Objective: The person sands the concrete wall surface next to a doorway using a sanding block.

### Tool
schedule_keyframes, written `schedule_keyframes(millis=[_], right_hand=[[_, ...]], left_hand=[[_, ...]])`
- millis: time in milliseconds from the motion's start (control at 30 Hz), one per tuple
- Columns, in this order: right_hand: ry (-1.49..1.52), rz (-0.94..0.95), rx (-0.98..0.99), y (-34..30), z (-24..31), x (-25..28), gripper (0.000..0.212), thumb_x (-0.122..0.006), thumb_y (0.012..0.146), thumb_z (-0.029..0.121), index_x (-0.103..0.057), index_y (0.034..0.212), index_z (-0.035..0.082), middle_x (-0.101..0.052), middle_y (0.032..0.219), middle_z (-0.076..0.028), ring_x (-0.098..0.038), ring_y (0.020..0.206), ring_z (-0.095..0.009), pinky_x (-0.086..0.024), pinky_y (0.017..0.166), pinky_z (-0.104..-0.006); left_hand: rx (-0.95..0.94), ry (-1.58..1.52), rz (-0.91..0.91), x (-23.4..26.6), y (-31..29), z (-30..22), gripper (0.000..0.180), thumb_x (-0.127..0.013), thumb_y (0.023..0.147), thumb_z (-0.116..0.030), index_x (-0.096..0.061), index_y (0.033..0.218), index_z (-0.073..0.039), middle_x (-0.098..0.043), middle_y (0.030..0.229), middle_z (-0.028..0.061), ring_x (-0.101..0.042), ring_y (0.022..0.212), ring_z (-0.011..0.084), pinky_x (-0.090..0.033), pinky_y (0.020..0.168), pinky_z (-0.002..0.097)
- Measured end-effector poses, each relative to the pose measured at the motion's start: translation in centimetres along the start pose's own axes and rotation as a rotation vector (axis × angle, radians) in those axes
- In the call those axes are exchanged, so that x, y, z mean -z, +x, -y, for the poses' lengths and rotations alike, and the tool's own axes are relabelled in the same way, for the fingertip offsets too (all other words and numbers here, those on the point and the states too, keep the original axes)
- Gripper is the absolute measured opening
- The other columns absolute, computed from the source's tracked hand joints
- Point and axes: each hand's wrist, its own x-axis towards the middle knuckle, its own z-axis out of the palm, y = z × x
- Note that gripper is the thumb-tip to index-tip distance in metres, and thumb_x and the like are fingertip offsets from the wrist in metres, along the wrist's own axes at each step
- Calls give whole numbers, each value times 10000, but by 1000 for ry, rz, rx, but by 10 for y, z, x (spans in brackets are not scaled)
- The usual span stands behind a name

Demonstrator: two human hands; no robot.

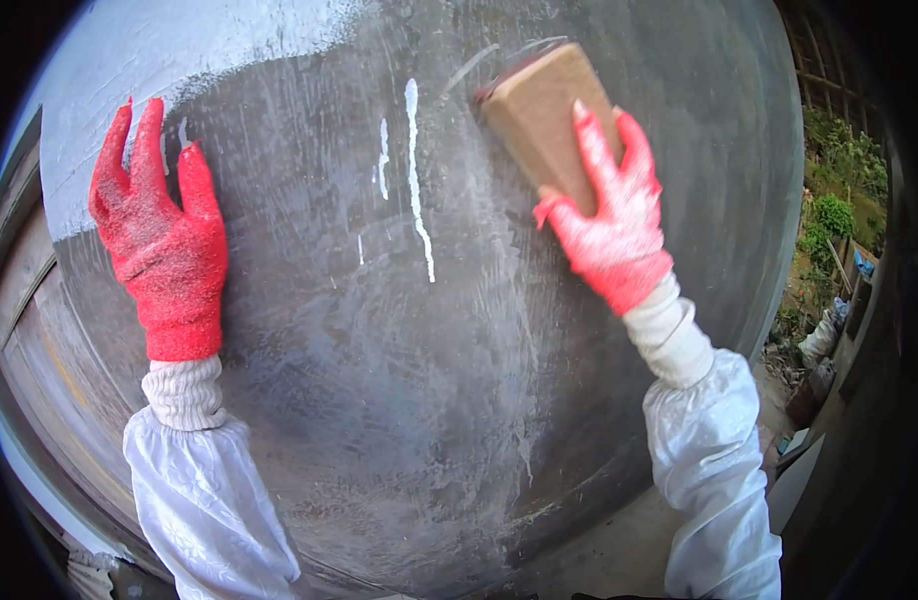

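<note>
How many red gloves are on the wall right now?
2. The left hand lies flat on the grey wall at upper left; the right hand presses a brown block against it at upper right.

An outdoor work site beside a building: a wet grey plastered wall (399, 330), green garden shrubs (841, 190) and scattered yard clutter (814, 380) alongside.

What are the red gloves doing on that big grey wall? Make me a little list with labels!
Left hand: left hand in a red glove, pressed flat on the wall, fingers spread
Right hand: right hand in a red glove, pressing a brown block against the wall
Wall: grey wall, smeared and wet-looking, with white drips
Sleeves: white sleeves
Right side: green plants
</note>
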Motion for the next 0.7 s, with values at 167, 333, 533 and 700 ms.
schedule_keyframes(millis=[167,333,533,700], right_hand=[[186,537,754,-175,38,21,653,-719,822,294,-538,1450,281,-492,1420,-178,-549,1225,-391,-464,1029,-558],[93,689,1116,-159,26,24,690,-677,807,311,-489,1471,323,-481,1456,-128,-513,1292,-373,-424,1092,-578],[70,39,377,87,0,-17,819,-797,707,403,-529,1445,171,-458,1365,-307,-542,1169,-501,-482,977,-563],[-102,-232,86,163,-26,-36,767,-735,763,476,-542,1422,134,-474,1344,-317,-550,1151,-494,-486,983,-540]], left_hand=[[20,-2,4,3,0,7,449,-663,961,-177,-593,1402,-128,-532,1485,99,-466,1380,288,-360,1152,420],[-1,-5,33,-10,-6,11,449,-624,991,-168,-568,1435,-130,-519,1502,100,-467,1385,288,-354,1158,413],[0,-39,38,-8,-4,27,438,-580,1027,-160,-543,1463,-125,-515,1510,117,-481,1386,297,-381,1149,407],[67,-141,56,-13,-5,26,443,-581,1025,-157,-543,1465,-119,-523,1501,125,-500,1371,302,-392,1145,409]])
